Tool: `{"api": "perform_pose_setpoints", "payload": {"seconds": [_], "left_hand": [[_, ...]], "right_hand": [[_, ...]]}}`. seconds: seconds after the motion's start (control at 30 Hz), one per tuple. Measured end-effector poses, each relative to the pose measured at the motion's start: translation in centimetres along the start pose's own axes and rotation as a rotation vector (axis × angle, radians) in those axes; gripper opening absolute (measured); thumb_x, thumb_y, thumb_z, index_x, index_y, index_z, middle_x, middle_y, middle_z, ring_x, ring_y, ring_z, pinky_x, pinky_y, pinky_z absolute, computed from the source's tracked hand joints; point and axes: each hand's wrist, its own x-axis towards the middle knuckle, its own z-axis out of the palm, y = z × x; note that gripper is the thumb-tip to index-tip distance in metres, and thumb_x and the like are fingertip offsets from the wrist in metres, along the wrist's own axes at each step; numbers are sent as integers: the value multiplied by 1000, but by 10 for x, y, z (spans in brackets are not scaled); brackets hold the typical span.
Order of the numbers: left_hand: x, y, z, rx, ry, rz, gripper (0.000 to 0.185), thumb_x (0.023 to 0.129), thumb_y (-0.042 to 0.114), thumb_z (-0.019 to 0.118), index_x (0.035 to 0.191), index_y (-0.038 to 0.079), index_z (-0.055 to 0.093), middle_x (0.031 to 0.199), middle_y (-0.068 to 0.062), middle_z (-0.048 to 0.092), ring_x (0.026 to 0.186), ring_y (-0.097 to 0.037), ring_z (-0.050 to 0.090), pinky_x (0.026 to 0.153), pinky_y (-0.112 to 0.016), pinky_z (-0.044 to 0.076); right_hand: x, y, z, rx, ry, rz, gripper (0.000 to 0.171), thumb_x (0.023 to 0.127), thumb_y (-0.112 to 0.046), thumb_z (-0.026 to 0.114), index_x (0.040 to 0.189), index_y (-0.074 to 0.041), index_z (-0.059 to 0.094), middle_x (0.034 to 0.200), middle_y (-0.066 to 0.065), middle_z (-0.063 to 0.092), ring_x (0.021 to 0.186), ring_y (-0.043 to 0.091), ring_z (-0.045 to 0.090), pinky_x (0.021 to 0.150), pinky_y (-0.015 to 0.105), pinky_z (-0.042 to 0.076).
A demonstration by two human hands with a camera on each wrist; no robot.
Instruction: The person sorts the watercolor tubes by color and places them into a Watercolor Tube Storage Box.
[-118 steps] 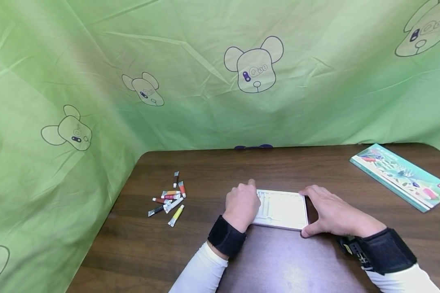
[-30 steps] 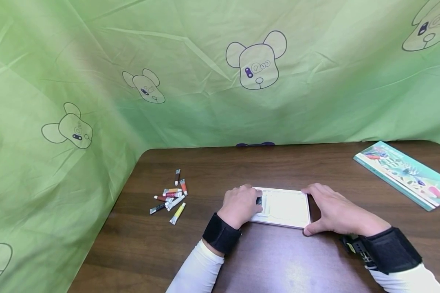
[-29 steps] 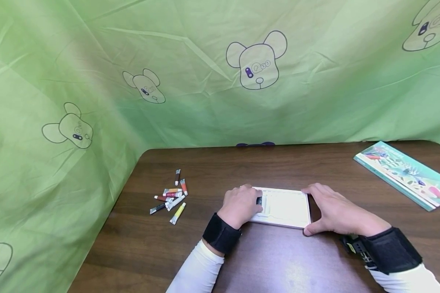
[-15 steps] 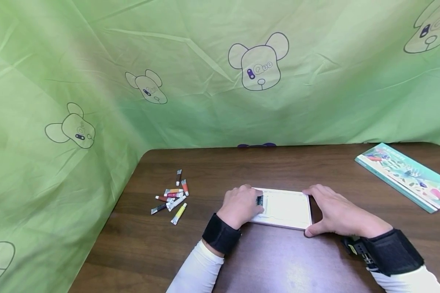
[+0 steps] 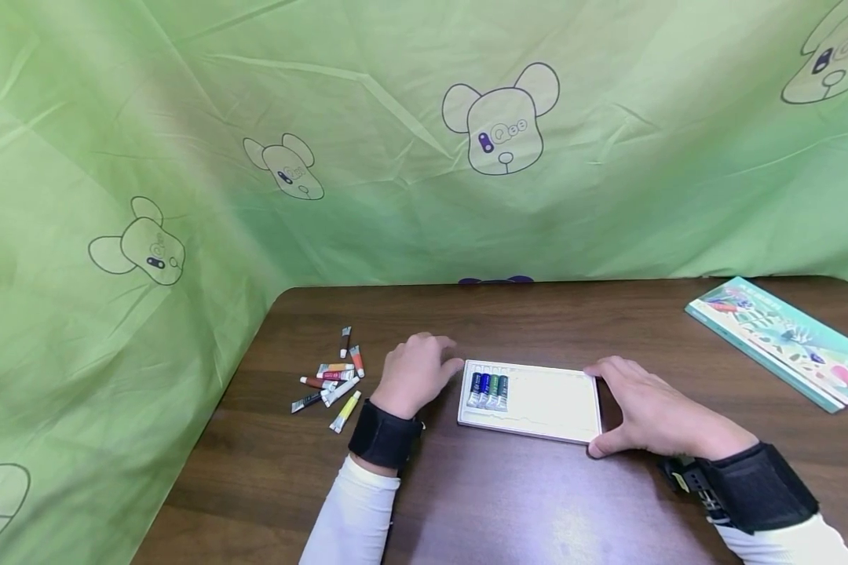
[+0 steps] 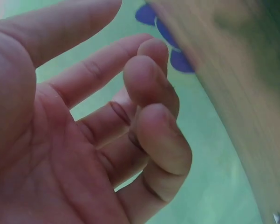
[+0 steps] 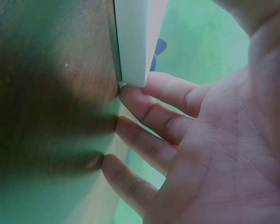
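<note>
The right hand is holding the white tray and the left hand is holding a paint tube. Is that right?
Not quite: the left hand is empty, as the left wrist view shows. The right hand is holding the white tray.

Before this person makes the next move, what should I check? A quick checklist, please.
1. White tray steadied: ok, the right hand holds its right end.
2. Left hand free: ok, holding nothing.
3. Four tubes in the tray side by side: ok.
4. Tray space beside them: ok, bare to their right.
5. Loose tubes neatly laid out: not ok, scattered, some overlapping.
6. All tubes closed tight: cannot tell, too small.
</note>
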Motion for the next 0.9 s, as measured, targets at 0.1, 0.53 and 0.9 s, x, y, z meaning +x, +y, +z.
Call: {"api": "perform_pose_setpoints", "payload": {"seconds": [0.1, 0.53, 0.9], "left_hand": [[-3, -11, -2, -19, 4, -20, 33, 101, 33, 72, 127, 14, 77, 124, -12, 76, 109, -33, 74, 80, -50, 61], [-29, -78, -21, 5, 63, -81, 21, 96, 22, 76, 113, 12, 79, 106, -7, 79, 100, -29, 75, 83, -48, 59], [-54, -123, -34, -14, -114, -272, 27, 78, 20, 93, 79, 16, 67, 78, 1, 64, 73, -19, 60, 63, -35, 45]], "right_hand": [[0, 0, 0, -1, 0, -2, 107, 60, -59, 96, 137, 3, 55, 132, 20, 61, 124, 42, 58, 100, 63, 49], [1, -1, 1, -3, 3, 1, 106, 60, -58, 96, 137, 3, 55, 132, 20, 61, 124, 42, 58, 100, 62, 49], [1, 0, 1, -9, -13, 12, 107, 61, -57, 97, 138, 3, 53, 134, 22, 60, 124, 44, 57, 99, 64, 48]]}}
